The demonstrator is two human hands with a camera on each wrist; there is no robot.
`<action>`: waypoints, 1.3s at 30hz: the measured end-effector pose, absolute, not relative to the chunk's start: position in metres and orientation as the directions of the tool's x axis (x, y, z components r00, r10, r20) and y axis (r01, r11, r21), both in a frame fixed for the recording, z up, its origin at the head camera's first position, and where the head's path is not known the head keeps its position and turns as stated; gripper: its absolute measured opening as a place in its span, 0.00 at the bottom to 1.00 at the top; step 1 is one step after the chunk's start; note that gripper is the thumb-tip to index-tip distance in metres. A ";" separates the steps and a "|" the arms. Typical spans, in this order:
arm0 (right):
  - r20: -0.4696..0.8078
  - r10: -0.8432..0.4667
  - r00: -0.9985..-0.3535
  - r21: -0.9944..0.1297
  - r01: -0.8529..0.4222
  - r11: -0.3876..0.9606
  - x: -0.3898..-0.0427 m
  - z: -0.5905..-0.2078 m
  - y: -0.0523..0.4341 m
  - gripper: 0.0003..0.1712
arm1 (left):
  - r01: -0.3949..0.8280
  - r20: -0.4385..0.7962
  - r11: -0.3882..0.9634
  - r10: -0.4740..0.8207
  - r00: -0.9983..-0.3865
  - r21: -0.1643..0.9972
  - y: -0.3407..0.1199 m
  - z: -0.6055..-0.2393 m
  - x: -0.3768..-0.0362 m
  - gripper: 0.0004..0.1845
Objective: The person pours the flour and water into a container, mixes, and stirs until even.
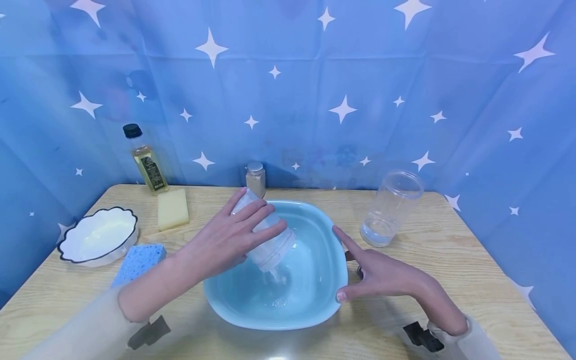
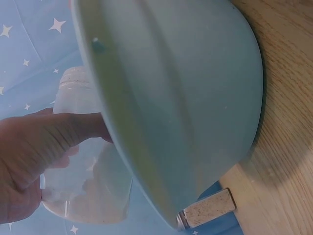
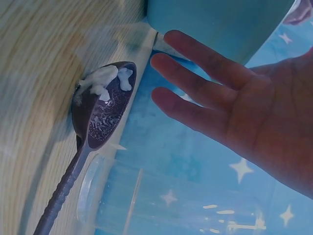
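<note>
My left hand (image 1: 238,230) grips a clear plastic jar (image 1: 270,240), tilted mouth-down over a light blue basin (image 1: 315,300). White stuff (image 1: 276,276) comes out of its mouth into the basin. In the left wrist view the jar (image 2: 88,181) shows beside the basin's rim, a whitish film inside. At the basin's right rim is my right hand (image 1: 382,272), its thumb and index finger spread along the edge. Its other fingers (image 3: 195,90) extend straight in the right wrist view. Near them lies a dark spoon (image 3: 105,112) with white lumps, mostly hidden by the hand in the head view.
Right of the basin stands a clear plastic container (image 1: 382,215) with some clear liquid. Behind it is a small lidded jar (image 1: 256,180). Leftward are an oil bottle (image 1: 150,167), a yellow sponge (image 1: 173,209), a white scalloped bowl (image 1: 101,235) and a blue sponge (image 1: 139,262).
</note>
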State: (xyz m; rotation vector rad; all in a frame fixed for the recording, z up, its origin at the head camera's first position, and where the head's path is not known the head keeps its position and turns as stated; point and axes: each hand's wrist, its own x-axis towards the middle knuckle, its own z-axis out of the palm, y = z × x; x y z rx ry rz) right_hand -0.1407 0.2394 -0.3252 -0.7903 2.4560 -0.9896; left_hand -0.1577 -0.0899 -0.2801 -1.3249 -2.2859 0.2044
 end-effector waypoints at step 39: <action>-0.149 -0.618 -0.772 -0.719 -0.344 0.603 -0.138 -0.322 0.240 0.66 | 0.777 0.342 0.473 0.873 -0.348 -0.415 -0.088 -0.285 -0.158 0.36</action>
